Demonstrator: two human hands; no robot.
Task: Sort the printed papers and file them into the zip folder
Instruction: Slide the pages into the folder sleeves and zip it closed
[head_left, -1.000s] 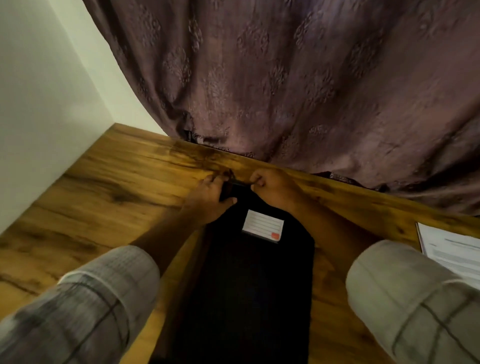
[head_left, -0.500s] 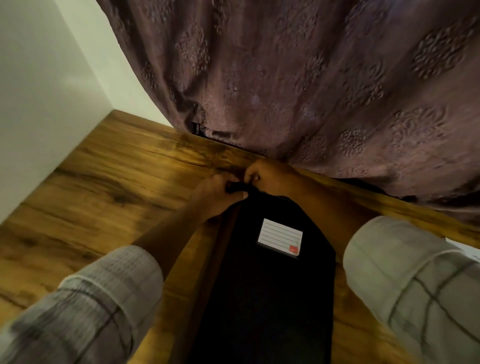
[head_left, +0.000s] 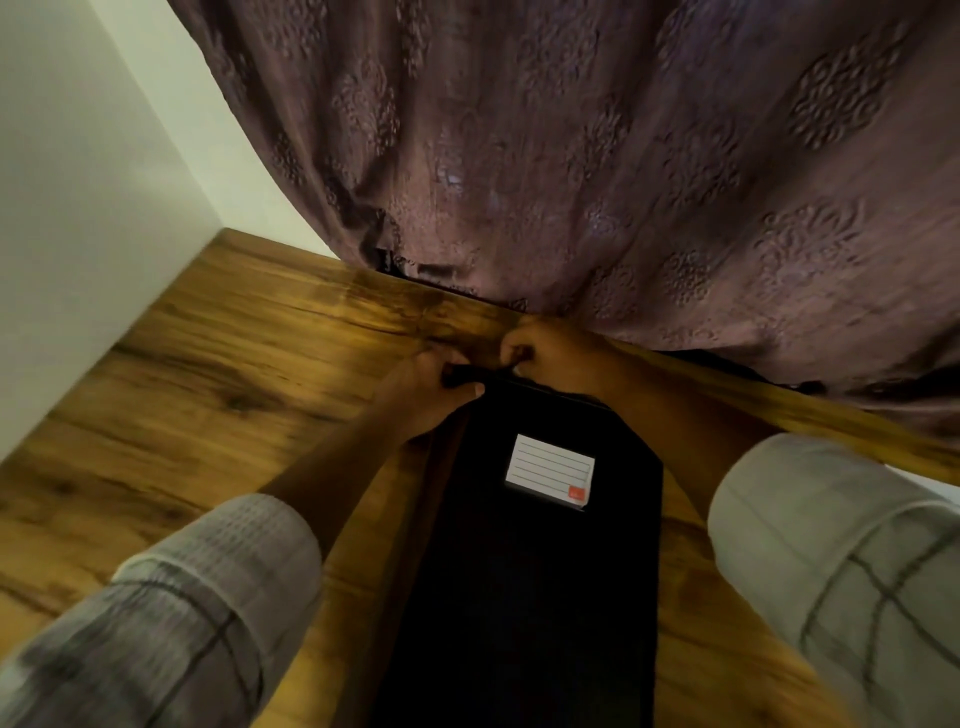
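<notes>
A black zip folder (head_left: 524, 582) lies lengthwise on the wooden table (head_left: 218, 395), with a white lined label (head_left: 549, 470) on its top face. My left hand (head_left: 423, 389) grips the folder's far left corner, thumb on top. My right hand (head_left: 545, 351) has its fingers curled and pinches something small at the far edge just beside it, probably the zip pull. Both hands almost touch. A sliver of white paper (head_left: 930, 486) shows at the right edge behind my right sleeve.
A mauve patterned curtain (head_left: 597, 171) hangs down to the table's far edge, right behind my hands. A white wall (head_left: 78, 208) bounds the table on the left. Bare wood stretches to the left of the folder.
The view has tilted up and leftward, so the stack of papers at the right has slid almost out of sight. Both hands stay at the folder's far end, drawn closer together.
</notes>
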